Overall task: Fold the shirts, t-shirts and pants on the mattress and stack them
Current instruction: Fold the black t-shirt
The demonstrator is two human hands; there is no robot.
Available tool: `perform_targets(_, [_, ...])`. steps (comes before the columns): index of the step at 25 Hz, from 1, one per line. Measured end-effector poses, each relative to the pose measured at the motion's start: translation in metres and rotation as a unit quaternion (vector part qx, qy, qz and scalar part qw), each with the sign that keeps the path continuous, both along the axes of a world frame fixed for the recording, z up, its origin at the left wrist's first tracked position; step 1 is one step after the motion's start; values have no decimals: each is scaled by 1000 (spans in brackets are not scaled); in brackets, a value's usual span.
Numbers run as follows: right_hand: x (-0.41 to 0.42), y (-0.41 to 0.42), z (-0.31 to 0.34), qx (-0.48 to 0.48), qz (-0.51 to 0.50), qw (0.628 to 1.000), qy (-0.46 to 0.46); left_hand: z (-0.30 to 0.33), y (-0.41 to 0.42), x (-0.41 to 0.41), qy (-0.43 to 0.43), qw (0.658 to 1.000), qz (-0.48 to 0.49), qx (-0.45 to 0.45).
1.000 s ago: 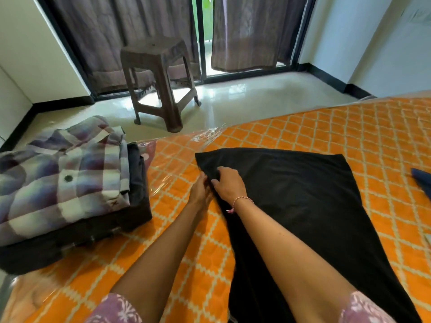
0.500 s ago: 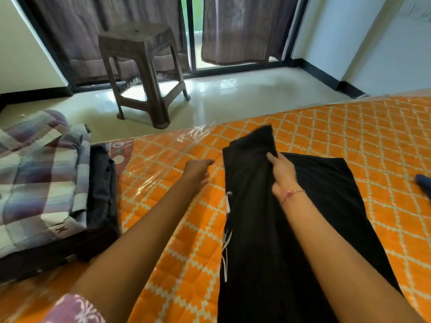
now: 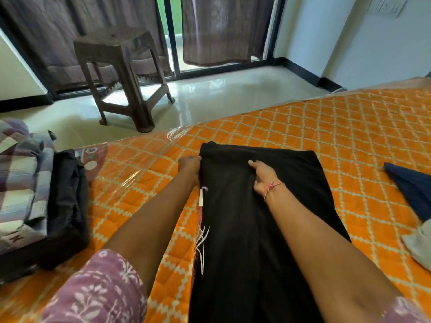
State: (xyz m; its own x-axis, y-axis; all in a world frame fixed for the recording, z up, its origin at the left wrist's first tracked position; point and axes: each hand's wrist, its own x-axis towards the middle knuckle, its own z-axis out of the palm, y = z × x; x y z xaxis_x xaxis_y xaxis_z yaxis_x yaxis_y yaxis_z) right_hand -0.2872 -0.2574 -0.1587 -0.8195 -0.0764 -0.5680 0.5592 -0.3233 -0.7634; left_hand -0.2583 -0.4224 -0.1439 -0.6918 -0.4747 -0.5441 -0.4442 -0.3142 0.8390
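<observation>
A long black garment (image 3: 256, 229) lies lengthwise on the orange patterned mattress (image 3: 349, 141), its left side folded over toward the middle, showing a white label and a pale print at the fold's edge. My left hand (image 3: 190, 165) grips the folded left edge near the far end. My right hand (image 3: 262, 177), with a pink thread bracelet at the wrist, rests on the cloth with fingers pinching a ridge of it. At the left stands a stack of folded clothes (image 3: 35, 201), a checked shirt on top of dark pieces.
A navy garment (image 3: 412, 190) and a grey one (image 3: 419, 243) lie at the right edge of the mattress. Beyond the mattress's far edge are a shiny tiled floor, a brown plastic stool (image 3: 121, 75) and curtained glass doors. Clear plastic wrap covers the mattress's left part.
My right hand carried the garment's left side over toward the middle and laid it down. My left hand let go, then took the new folded edge. The view turned to the right.
</observation>
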Motion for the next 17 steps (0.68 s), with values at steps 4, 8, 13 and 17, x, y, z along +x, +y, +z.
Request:
perform_targets(4, [15,6,3,61,-24,998,-14,-14,4,23,28,998,-26,49])
perform_targets(8, [86,27,18,178,51,981,-52,-18,10,55,19,999,-5,41])
perform_targets(13, [182,59,33,153,229,950,-146,-3,32,142,-44,997,-36,55])
perform_targets(17, [243,60,31,114,257,952,-117,-19,56,228,-110,956,-163,-217])
